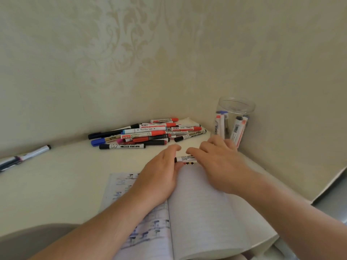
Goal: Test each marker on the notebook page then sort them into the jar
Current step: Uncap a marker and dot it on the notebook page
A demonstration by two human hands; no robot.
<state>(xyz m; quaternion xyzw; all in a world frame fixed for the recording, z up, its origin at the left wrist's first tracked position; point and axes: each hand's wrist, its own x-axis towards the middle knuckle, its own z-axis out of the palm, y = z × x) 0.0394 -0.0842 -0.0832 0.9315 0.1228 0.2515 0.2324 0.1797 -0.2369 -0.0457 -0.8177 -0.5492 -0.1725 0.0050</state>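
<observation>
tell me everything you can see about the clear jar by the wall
The clear plastic-looking cylindrical jar stands upright in the corner where the two walls meet, at the far right of the pale table. Its mouth is open, with no lid on it. Several white-bodied markers with blue, red and dark ends stand leaning inside. The right hand is just in front of it; contact cannot be judged.
</observation>
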